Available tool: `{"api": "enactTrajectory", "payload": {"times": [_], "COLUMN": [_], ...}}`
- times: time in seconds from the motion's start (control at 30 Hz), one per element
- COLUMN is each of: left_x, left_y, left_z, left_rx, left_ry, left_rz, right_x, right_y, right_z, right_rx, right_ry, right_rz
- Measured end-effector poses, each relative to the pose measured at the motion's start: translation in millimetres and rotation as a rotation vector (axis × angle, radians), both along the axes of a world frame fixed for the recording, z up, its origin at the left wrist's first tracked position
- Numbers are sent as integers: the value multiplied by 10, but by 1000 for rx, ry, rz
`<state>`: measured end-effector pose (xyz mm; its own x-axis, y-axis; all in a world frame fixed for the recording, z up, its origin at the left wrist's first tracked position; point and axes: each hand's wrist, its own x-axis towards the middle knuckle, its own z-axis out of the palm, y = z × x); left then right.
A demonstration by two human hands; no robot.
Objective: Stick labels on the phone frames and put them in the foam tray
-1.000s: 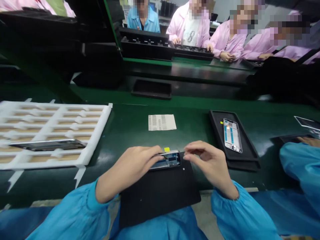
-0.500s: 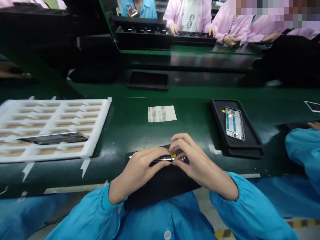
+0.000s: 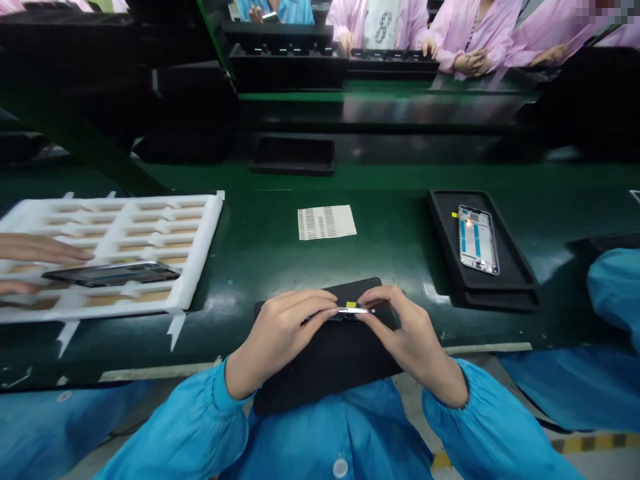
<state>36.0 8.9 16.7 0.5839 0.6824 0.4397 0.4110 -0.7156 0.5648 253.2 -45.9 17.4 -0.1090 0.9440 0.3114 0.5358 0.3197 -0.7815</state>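
Note:
Between my hands a phone frame (image 3: 349,310) is held nearly edge-on, with a small yellow tab (image 3: 351,305) on its far side. My left hand (image 3: 290,323) pinches its left part between thumb and fingers. At the right end, my right hand (image 3: 407,323) grips it the same way. Much of the frame is hidden behind my fingers. Beneath both hands lies a black mat (image 3: 340,367) that reaches over the table's front edge.
A white slotted tray (image 3: 193,267) at left holds a tilted phone part (image 3: 115,273); a co-worker's hand (image 3: 43,250) is over it. A printed label sheet (image 3: 327,222) lies ahead. Right, a black tray (image 3: 515,283) carries another phone frame (image 3: 479,240).
My right hand has lowered its raised fingers and shifted slightly right along the frame's end. A co-worker's hand has come in over the white tray at left. The view has shifted slightly.

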Motion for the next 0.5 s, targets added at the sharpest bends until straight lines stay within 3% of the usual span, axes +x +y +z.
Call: {"api": "enactTrajectory", "payload": {"times": [0.27,0.5], "left_x": [45,16], "left_y": [31,37], "left_z": [95,114], "left_rx": [-79,6], "left_ry": [54,121], "left_rz": [-34,-69], "right_x": [-12,34], "right_y": [-5,-76], "right_z": [-88,-117], "right_rx": [152,293], "right_ry": [-31,-289], "right_rz": [85,157]}}
